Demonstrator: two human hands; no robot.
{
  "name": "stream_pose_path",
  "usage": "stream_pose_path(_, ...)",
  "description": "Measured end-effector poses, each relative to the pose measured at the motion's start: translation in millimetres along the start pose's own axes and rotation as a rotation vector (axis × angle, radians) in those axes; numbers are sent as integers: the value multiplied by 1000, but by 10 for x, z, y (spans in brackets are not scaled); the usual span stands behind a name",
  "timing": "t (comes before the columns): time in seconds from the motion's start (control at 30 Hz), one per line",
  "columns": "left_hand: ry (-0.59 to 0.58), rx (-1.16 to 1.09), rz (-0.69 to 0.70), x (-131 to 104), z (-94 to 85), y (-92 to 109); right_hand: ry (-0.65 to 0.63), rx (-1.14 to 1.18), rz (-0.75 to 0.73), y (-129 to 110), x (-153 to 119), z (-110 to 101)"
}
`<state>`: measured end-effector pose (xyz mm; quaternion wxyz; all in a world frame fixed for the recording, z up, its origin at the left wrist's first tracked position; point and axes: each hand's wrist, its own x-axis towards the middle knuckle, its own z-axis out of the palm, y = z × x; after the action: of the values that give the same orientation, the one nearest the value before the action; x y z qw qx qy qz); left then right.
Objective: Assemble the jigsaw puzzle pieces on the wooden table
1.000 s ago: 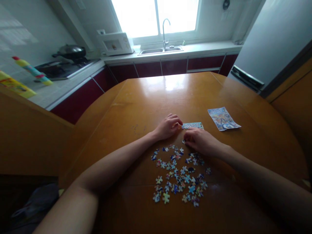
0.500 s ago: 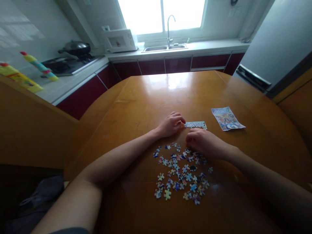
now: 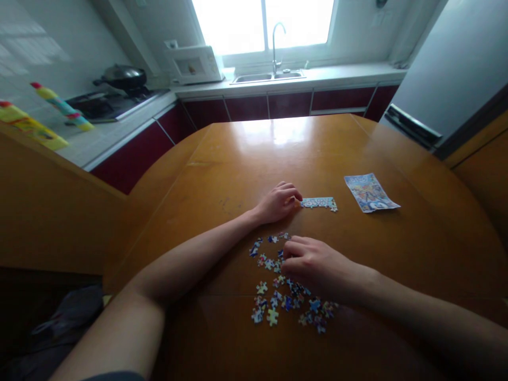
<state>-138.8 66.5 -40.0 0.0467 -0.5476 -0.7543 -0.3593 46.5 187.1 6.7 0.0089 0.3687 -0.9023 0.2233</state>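
My left hand [image 3: 280, 202] rests on the wooden table, its bent fingertips gripping the left end of a short assembled puzzle strip [image 3: 318, 202]. The strip is pale blue, straight along its far side and knobbed on the near side, with one piece jutting out at its right end. Over the scattered jigsaw pieces [image 3: 273, 316] hovers or rests my right hand [image 3: 311, 262], fingers curled downward and pressed together. Whatever its fingertips hold is hidden. Several loose pieces, blue, white, yellow and pink, lie beneath it and nearer to me.
A creased picture sheet [image 3: 371, 193] lies to the right of the strip on the table [image 3: 238, 159]. Beyond the table are a counter with a sink [image 3: 254, 79], a microwave [image 3: 196, 64] and a pot on the stove [image 3: 125, 78]. A fridge [image 3: 448, 69] stands at the right.
My right hand has moved left and nearer to me, from beside the strip to over the loose pieces. The strip's right end now shows. My left hand has stayed in place.
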Motion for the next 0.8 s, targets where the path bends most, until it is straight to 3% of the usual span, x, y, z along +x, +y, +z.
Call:
stream_pose_path(0.47, -1, -29, -7, 11, -21, 20, -94, -46, -12, -69, -21, 35)
stream_pose_path(0.67, 48, -134, -105, 29, -9, -10, -3, -89, -3, 35, 0, 82)
stream_pose_path(0.8, 78, -241, -182, 28, -8, -32, 116, -48, 127, 239, 18, 36)
